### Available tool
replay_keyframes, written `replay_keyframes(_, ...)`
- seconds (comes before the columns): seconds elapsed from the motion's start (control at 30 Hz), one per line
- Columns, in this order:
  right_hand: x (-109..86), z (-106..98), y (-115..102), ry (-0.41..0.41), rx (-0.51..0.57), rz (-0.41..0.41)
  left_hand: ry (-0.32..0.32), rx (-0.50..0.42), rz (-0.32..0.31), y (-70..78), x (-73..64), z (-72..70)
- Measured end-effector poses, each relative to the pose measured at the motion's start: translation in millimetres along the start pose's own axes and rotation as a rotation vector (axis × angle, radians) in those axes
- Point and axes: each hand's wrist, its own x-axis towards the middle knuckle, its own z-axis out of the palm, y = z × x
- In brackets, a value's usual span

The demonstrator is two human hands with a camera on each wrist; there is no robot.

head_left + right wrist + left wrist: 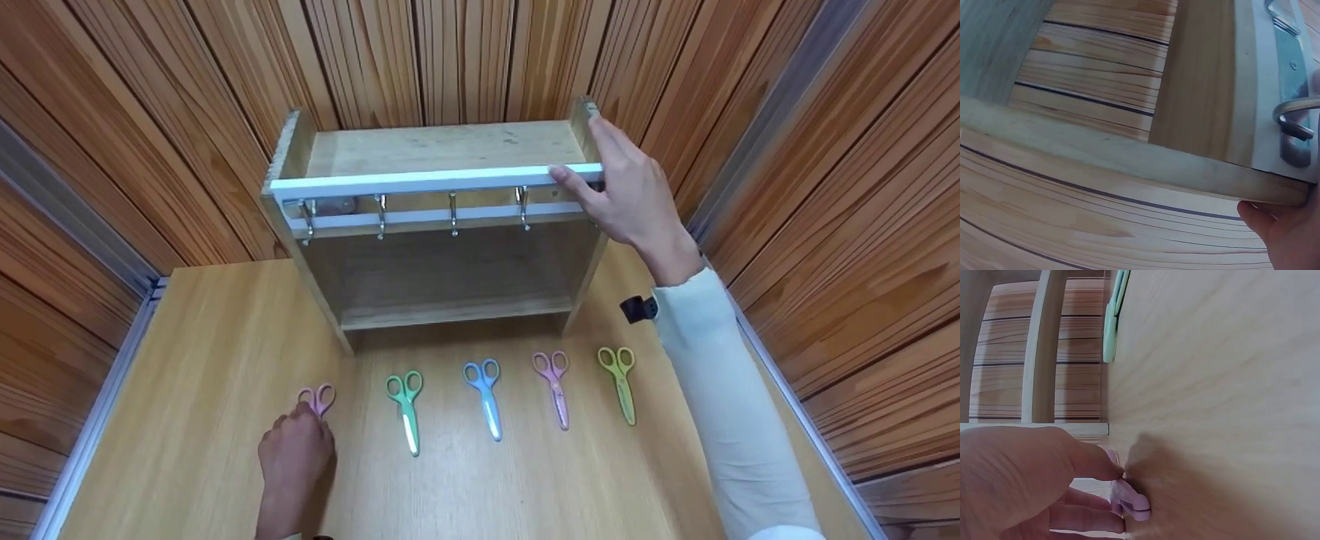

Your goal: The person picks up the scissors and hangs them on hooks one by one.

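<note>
Wood table [225,465]: left hand [294,454] pinching pink scissors [321,397] at 7 o'clock, right hand [634,196] gripping shelf [442,180] at 2.

The left hand [295,450] lies low, fingers curled in a grip on the pink scissors [318,398]; the right hand [628,193] reaches up well beyond them, fingers curled.

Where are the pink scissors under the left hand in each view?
Head: the small pink plastic scissors lie leftmost in the row, handles showing past the left hand.
Left wrist: bottom centre, pinched by the fingers.
Right wrist: not in view.
Shared landmark: the green plastic scissors, top of the left wrist view.
</note>
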Motion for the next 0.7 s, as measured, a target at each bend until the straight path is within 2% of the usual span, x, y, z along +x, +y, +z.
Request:
replay_keyframes(0.13,1.0,2.6,1.0,0.007,-0.026,-0.023,0.07,0.019,0.002,1.8,0.9,-0.5)
replay_keyframes(0.2,1.4,3.6,1.5,0.012,-0.025,-0.028,0.082,0.035,0.008,3.3,2.7,-1.1)
replay_keyframes(0.47,0.5,7.2,3.0,0.033,0.015,-0.017,-0.01,0.069,0.03,7.8,12.8,-3.1)
replay_keyframes(0.57,0.8,8.3,2.3,0.047,0.025,-0.019,-0.023,0.061,0.047,10.1,16.1,-3.2)
replay_keyframes(0.7,-0.5,9.2,2.7,0.071,0.029,-0.025,-0.002,0.07,0.086,14.4,17.7,0.0)
